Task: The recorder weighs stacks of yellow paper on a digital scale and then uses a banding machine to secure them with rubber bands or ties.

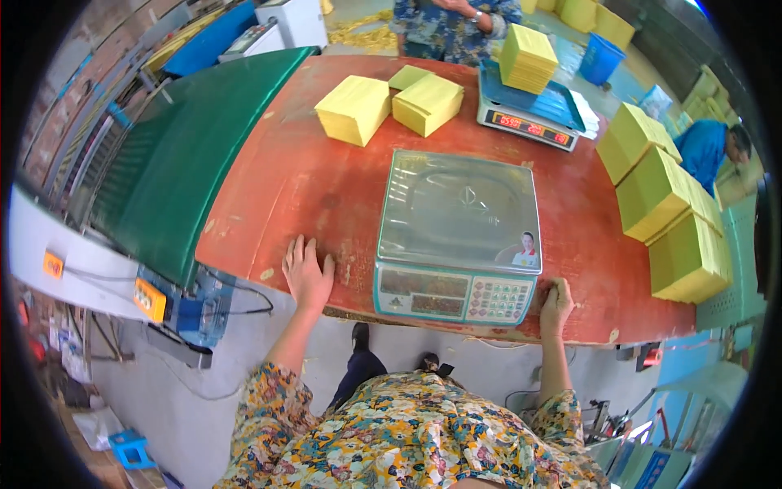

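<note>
My left hand lies on the red tabletop near its front edge, fingers stretched out and nothing under them that I can see. To the right of the scale, my right hand rests at the table edge with its fingers curled in, apparently holding nothing. Between both hands stands a weighing scale with a clear plastic cover, a keypad and an unlit display. Farther back are blocks of yellow paper. A second scale with lit red digits carries another yellow paper stack on its blue tray.
Tall yellow paper stacks line the table's right side. A green conveyor belt adjoins the left. One person stands across the table; another in blue bends at the right. A blue bucket is behind.
</note>
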